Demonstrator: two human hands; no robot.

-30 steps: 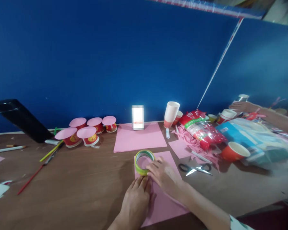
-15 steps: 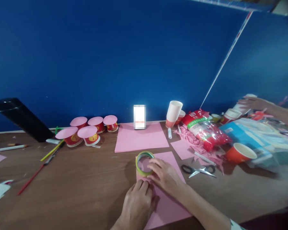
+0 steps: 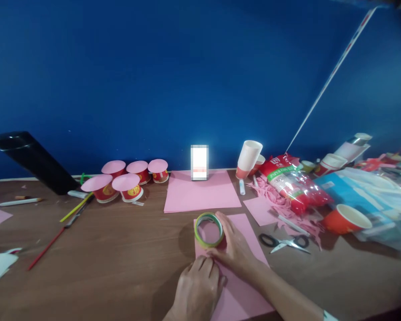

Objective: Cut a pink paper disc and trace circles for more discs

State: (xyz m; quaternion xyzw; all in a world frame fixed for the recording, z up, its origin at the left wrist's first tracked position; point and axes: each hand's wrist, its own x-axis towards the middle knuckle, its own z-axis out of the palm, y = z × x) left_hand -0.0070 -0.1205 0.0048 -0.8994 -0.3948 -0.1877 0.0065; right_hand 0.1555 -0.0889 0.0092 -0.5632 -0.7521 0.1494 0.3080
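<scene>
A green and yellow roll of tape [image 3: 200, 242] lies flat on a pink paper sheet [image 3: 243, 294] in front of me. My right hand [image 3: 236, 249] curves round the right side of the roll, fingers along its outer edge and thumb near its bottom. Just below the roll, my left hand [image 3: 198, 283] is closed with its knuckles up, resting over the sheet's left part. Whatever its fingers hold, if anything, is hidden beneath them. Close by on the right lie scissors [image 3: 289, 244] with black handles, their blades apart.
Several red cups with pink discs [image 3: 125, 180] stand at the back left near a black bottle [image 3: 33, 160]. Behind the roll lies a pink paper stack [image 3: 203, 196] beneath a bright, blurred-out screen [image 3: 199, 161]. A red packet [image 3: 294, 183], white cups [image 3: 250, 156] and an orange cup [image 3: 345, 219] crowd the right.
My right fingers have shifted from over the tape's ring to its outer right edge. Another person's hand at the far right has left the view. The whole view has shifted slightly.
</scene>
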